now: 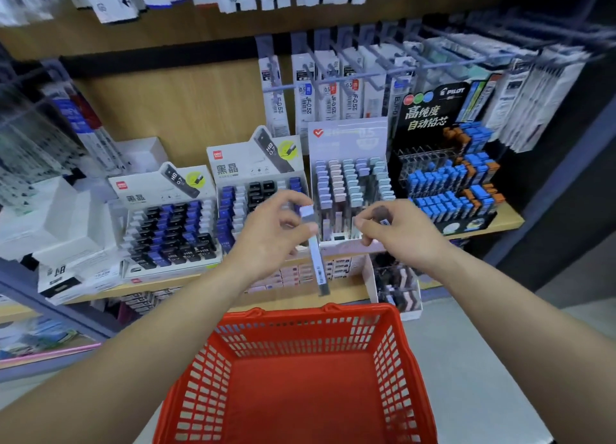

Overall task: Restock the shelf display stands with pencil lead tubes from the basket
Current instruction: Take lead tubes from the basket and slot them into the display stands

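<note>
Head view: the left hand [273, 231] pinches a pencil lead tube [316, 260] near its pale cap, and the tube hangs almost upright across the front edge of the shelf [506, 218]. The right hand [396, 233] curls round a dark tube [383, 214] just before the pastel display stand [350, 183]. The red basket [300, 335] sits below both hands.

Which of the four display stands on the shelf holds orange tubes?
The black Pilot stand at the far right: only it shows orange tubes, mixed among blue ones.
</note>
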{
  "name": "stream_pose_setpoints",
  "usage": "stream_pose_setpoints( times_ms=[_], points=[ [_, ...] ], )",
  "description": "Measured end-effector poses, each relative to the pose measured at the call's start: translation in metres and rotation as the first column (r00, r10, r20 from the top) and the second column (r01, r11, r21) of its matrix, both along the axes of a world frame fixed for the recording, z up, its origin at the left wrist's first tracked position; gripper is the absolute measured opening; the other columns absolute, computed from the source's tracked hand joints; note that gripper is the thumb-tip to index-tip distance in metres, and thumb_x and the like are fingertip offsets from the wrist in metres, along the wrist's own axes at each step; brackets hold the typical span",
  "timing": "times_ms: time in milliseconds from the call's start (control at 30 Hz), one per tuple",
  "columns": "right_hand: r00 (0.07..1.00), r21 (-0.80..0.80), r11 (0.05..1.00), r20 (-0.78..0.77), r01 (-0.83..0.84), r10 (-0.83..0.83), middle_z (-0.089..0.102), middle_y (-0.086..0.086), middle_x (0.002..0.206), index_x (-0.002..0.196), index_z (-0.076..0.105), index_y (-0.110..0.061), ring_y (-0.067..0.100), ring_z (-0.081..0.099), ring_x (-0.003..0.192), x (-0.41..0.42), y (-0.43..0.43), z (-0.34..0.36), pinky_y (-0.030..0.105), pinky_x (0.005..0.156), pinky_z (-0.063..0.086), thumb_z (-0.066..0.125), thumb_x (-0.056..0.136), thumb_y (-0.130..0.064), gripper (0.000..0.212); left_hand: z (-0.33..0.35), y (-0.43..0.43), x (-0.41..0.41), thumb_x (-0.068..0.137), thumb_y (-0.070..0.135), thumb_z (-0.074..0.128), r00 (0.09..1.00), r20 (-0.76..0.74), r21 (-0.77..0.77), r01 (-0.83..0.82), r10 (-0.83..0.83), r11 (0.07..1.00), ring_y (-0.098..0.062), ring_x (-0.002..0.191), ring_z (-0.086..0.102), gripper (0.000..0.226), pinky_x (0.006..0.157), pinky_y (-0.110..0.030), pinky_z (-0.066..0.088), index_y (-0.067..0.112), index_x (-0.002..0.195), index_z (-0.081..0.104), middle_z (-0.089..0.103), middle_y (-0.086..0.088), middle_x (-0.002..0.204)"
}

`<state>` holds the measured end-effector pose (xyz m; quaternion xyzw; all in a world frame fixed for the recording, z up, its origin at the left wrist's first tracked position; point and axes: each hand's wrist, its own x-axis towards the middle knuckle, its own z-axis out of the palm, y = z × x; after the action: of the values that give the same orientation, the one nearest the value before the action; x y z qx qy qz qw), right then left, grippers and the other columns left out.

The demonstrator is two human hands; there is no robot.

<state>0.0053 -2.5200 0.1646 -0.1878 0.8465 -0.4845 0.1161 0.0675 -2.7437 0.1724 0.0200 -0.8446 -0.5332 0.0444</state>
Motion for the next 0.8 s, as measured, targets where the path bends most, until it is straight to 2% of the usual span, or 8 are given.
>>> stream_pose_setpoints(
  times_ms=[100, 167, 233, 367, 467, 567, 667, 800],
  points=[
    [0.995, 0.058, 0.996, -0.076, 0.065, -0.060, 0.070, -0.013, 0.074, 0.076, 0.069, -0.019, -0.011, 0.061, 0.088, -0.009, 0.025, 0.000, 0.023, 0.086, 0.040, 0.061, 0.099, -0.025, 0.026, 0.014, 0.012, -0.026, 0.092, 0.014, 0.075, 0.995, -0.077, 0.048, -0.060, 0.064, 0.997, -0.019, 0.065, 0.065, 0.024, 0.061, -0.028, 0.057, 0.028, 0.101, 0.058, 0.068, 0.004, 0.072],
    [0.989, 0.148, 0.986, -0.141, 0.072, -0.051, 0.068, -0.017, 0.070, 0.077, 0.066, -0.024, -0.004, 0.062, 0.069, -0.015, 0.038, 0.000, 0.018, 0.064, 0.042, 0.059, 0.100, -0.029, 0.025, 0.026, 0.020, -0.047, 0.090, 0.008, 0.075, 0.987, -0.126, 0.094, -0.083, 0.094, 0.992, -0.024, 0.073, 0.067, 0.026, 0.063, -0.028, 0.059, 0.026, 0.096, 0.057, 0.067, -0.003, 0.084],
    [0.989, 0.188, 0.980, -0.143, 0.063, -0.036, 0.067, -0.017, 0.067, 0.079, 0.066, -0.026, 0.002, 0.059, 0.056, -0.021, 0.047, -0.001, 0.012, 0.048, 0.038, 0.057, 0.101, -0.031, 0.025, 0.035, 0.028, -0.070, 0.089, 0.007, 0.077, 0.982, -0.171, 0.072, -0.072, 0.083, 0.995, -0.021, 0.073, 0.070, 0.027, 0.065, -0.030, 0.061, 0.025, 0.091, 0.057, 0.068, 0.003, 0.077],
    [0.991, 0.161, 0.984, -0.118, 0.079, -0.061, 0.066, -0.009, 0.061, 0.077, 0.066, -0.021, 0.004, 0.049, 0.044, -0.031, 0.062, -0.004, 0.011, 0.045, 0.037, 0.054, 0.103, -0.031, 0.031, 0.039, 0.043, -0.109, 0.086, 0.014, 0.081, 0.980, -0.196, -0.097, -0.050, 0.030, 0.994, -0.003, 0.060, 0.065, 0.029, 0.060, -0.027, 0.056, 0.031, 0.085, 0.058, 0.065, 0.009, 0.067],
    [0.991, 0.161, 0.982, -0.105, 0.102, -0.086, 0.067, -0.004, 0.064, 0.082, 0.069, -0.017, 0.004, 0.048, 0.043, -0.034, 0.069, -0.010, 0.011, 0.045, 0.037, 0.054, 0.103, -0.030, 0.029, 0.032, 0.052, -0.129, 0.083, 0.017, 0.084, 0.977, -0.213, -0.279, -0.029, -0.032, 0.960, 0.005, 0.056, 0.057, 0.035, 0.051, -0.015, 0.045, 0.036, 0.080, 0.054, 0.063, 0.011, 0.067],
    [0.991, 0.184, 0.976, -0.087, 0.114, -0.100, 0.068, -0.002, 0.065, 0.082, 0.068, -0.019, 0.004, 0.050, 0.045, -0.035, 0.073, -0.014, 0.011, 0.045, 0.037, 0.053, 0.103, -0.032, 0.029, 0.021, 0.056, -0.140, 0.084, 0.021, 0.083, 0.985, -0.152, -0.435, 0.011, -0.085, 0.900, -0.004, 0.061, 0.059, 0.036, 0.050, -0.020, 0.045, 0.038, 0.079, 0.051, 0.065, 0.007, 0.074],
    [0.992, 0.211, 0.971, -0.090, 0.109, -0.091, 0.068, 0.001, 0.067, 0.081, 0.068, -0.017, 0.005, 0.049, 0.046, -0.036, 0.075, -0.016, 0.016, 0.049, 0.037, 0.053, 0.103, -0.033, 0.031, 0.012, 0.057, -0.147, 0.086, 0.020, 0.081, 0.989, -0.119, -0.465, 0.022, -0.087, 0.885, -0.019, 0.074, 0.065, 0.032, 0.065, -0.031, 0.052, 0.036, 0.083, 0.053, 0.068, 0.001, 0.080],
    [0.991, 0.201, 0.972, -0.084, 0.122, -0.107, 0.068, -0.006, 0.063, 0.081, 0.069, -0.019, 0.001, 0.050, 0.044, -0.036, 0.076, -0.019, 0.008, 0.044, 0.035, 0.054, 0.102, -0.031, 0.028, 0.006, 0.059, -0.150, 0.086, 0.019, 0.080, 0.987, -0.141, -0.472, -0.002, -0.073, 0.882, -0.021, 0.078, 0.064, 0.024, 0.072, -0.041, 0.058, 0.028, 0.089, 0.059, 0.065, 0.006, 0.076]
  ],
)
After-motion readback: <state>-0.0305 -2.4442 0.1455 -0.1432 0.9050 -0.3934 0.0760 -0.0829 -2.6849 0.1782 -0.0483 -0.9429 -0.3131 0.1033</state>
